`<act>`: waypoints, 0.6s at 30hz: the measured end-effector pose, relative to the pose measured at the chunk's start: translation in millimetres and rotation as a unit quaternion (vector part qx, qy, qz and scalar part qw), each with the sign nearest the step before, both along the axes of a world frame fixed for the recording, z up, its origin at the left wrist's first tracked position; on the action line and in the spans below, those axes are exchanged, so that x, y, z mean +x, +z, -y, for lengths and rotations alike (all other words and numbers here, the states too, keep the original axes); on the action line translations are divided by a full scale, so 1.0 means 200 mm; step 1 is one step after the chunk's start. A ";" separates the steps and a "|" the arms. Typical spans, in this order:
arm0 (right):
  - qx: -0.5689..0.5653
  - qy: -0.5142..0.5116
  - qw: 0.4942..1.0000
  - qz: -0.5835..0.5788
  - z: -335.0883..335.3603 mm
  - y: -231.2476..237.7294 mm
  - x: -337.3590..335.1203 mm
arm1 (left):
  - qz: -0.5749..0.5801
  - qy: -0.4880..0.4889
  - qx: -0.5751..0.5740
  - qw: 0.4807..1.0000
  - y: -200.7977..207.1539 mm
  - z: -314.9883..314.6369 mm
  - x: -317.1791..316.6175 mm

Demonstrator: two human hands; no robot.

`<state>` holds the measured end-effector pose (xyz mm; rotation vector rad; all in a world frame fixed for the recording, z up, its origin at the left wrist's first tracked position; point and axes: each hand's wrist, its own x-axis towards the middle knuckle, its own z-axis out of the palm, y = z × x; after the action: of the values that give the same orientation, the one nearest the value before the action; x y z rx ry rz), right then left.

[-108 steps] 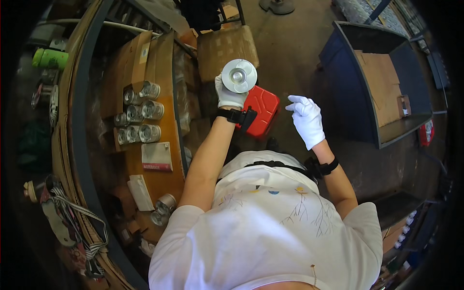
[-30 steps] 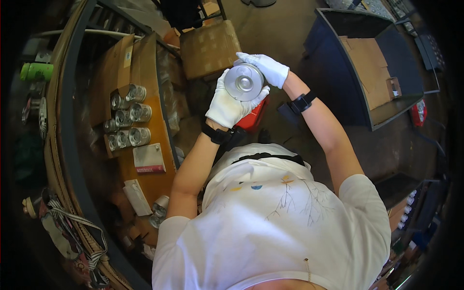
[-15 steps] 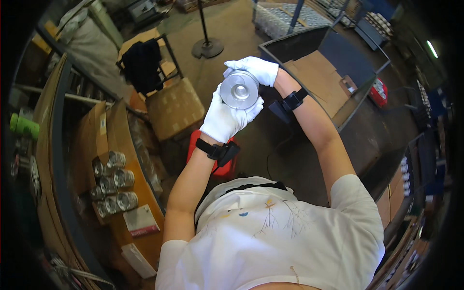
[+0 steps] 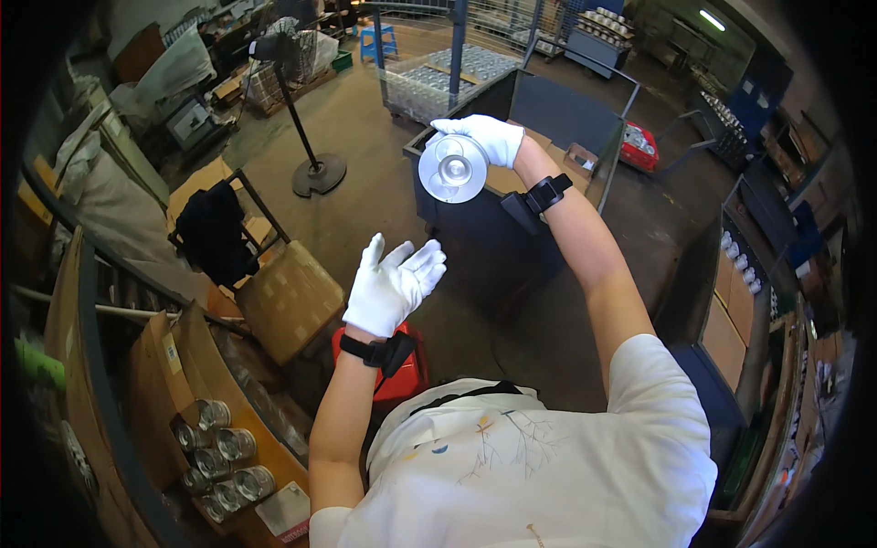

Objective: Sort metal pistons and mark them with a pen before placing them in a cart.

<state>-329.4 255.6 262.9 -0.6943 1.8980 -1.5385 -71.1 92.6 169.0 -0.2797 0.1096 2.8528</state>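
My right hand, in a white glove, grips a round silver metal part by its upper right edge. The part has a broad flat rim and a raised round hub in its middle, and its face is turned up. Lower and to the left, my gloved left hand is apart from it, palm up with fingers spread and nothing in it. At the lower left, several similar shiny metal parts stand in rows on a brown wooden board.
Ahead on the right is a dark metal bin with cardboard inside. A stand with a round base is ahead on the left, near a chair with dark cloth. A red container sits below my left wrist. Racks line the right side.
My left hand has let go of the metal part and drawn down and left, fingers opening. My right hand keeps hold of it. The view has tilted up and shifted right.
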 end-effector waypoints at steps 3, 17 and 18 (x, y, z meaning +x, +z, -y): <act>0.026 -0.015 0.998 -0.060 -0.07 0.05 0.01 | 0.011 -0.002 -0.001 1.000 0.02 0.01 0.01; -0.011 -0.059 0.998 -0.021 -0.12 0.01 0.04 | -0.196 0.305 -0.850 0.383 0.18 -0.12 -0.11; -0.015 -0.058 0.998 0.005 -0.12 0.01 0.06 | -0.203 0.307 -0.865 0.340 0.22 -0.14 -0.14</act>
<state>-318.4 280.4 265.1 -0.5982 1.9424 -1.6407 -98.3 120.8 212.9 0.1558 3.5459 1.4949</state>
